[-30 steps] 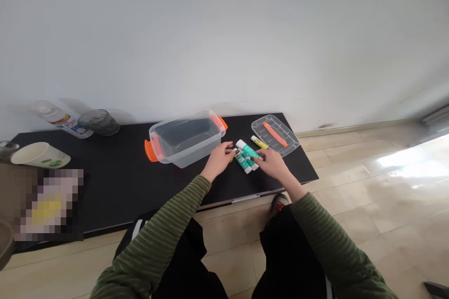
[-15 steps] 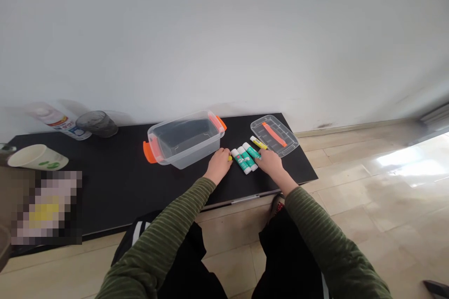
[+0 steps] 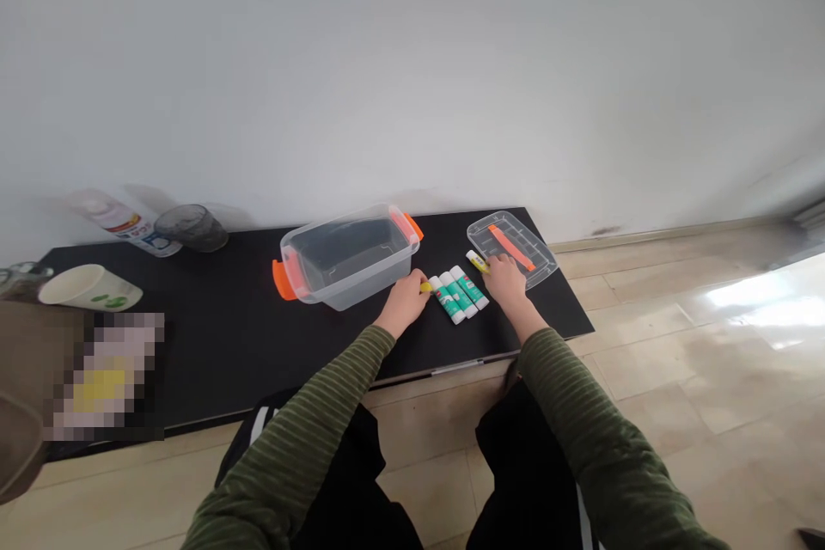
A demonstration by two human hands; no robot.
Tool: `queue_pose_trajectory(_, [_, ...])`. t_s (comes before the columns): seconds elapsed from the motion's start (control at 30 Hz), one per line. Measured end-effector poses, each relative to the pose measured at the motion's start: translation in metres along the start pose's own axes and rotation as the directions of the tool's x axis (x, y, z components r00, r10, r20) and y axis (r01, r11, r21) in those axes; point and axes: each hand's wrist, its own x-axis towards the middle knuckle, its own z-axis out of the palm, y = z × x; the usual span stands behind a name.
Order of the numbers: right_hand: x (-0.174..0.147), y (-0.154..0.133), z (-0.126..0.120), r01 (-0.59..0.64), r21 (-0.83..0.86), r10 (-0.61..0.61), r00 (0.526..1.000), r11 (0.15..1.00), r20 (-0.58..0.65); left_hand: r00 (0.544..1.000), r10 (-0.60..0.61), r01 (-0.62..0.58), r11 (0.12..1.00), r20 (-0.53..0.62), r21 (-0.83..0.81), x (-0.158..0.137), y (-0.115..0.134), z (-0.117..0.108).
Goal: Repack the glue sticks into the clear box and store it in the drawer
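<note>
Three green-and-white glue sticks [image 3: 460, 294] lie side by side on the black table, between my hands. My left hand [image 3: 406, 302] is closed on a small yellow object, perhaps a glue stick [image 3: 426, 286], with only its end showing by the green row. On the other side, my right hand [image 3: 506, 281] grips a yellow glue stick with a white cap [image 3: 477, 261], partly hidden by the fingers. Behind my left hand stands a clear plastic box [image 3: 348, 262] with orange latches, its top uncovered. The clear lid [image 3: 538, 251] with an orange handle lies flat beyond my right hand.
Further left on the black table [image 3: 238, 344] are a dark glass [image 3: 192, 228], a white spray can [image 3: 125, 222] and a paper cup [image 3: 90, 288] on its side. A blurred-out item [image 3: 106, 378] is at the left. The wall [image 3: 412, 69] rises directly behind.
My right hand has moved off the green glue sticks, slightly right, onto the yellow one. More of the rightmost green stick now shows. The view has shifted slightly.
</note>
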Motion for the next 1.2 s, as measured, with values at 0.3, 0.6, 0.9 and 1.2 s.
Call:
queue_pose_trajectory(0.3, [-0.001,-0.002,-0.003,-0.065,0.067,0.063,0.998,0.996,0.032,0.986,-0.157,0.162,0.81,0.058,-0.564,0.009,-0.015,0.012])
queue_pose_trajectory(0.6, [-0.039,-0.007,-0.021,0.209,0.349,-0.21,0.977,0.913,-0.037,0.969,-0.169,0.225,0.29,0.182,-0.93,0.005,0.014,-0.003])
queue_pose_trajectory(0.9, [-0.061,-0.017,-0.024,0.369,0.3,-0.333,0.928,0.88,-0.164,0.969,-0.103,0.235,0.112,0.224,-0.965,-0.003,0.025,-0.011])
queue_pose_trajectory(1.2, [-0.065,-0.017,-0.027,0.408,0.325,-0.354,0.911,0.853,-0.213,0.979,-0.119,0.18,0.146,0.163,-0.973,-0.007,0.026,-0.018])
